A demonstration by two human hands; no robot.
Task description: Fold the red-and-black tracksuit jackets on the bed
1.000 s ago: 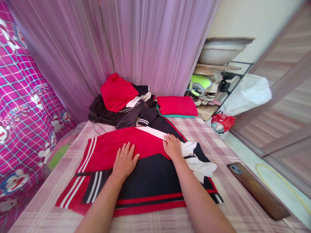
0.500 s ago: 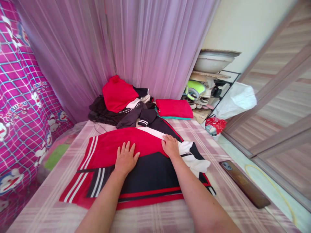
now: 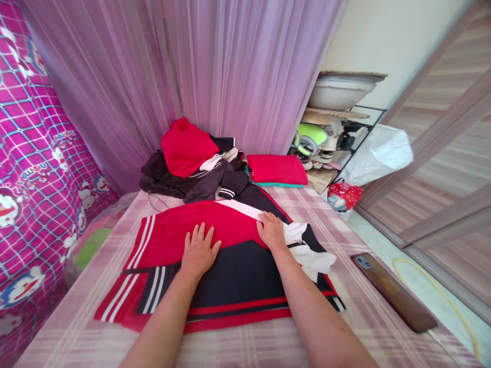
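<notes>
A red, navy and white jacket [image 3: 233, 276] lies spread on the plaid cloth [image 3: 245, 345], its cuffs and hem edged with white stripes. My left hand [image 3: 199, 249] rests flat on it, fingers spread, where red meets navy. On the right, near the white collar [image 3: 314, 258], my right hand [image 3: 270, 230] lies on the fabric with its fingers stretched forward. Neither hand grips the cloth. Part of the jacket is hidden under my forearms.
Behind the jacket lie a heap of dark and red clothes [image 3: 190, 148] and a folded red garment [image 3: 278, 169]. A phone [image 3: 393, 291] with a cable rests at the right edge. Beyond stand a rack with basins [image 3: 341, 92] and a white bag [image 3: 383, 153].
My hands stay in the same place on the jacket. The view has shifted slightly, so the phone and rack appear a little farther right.
</notes>
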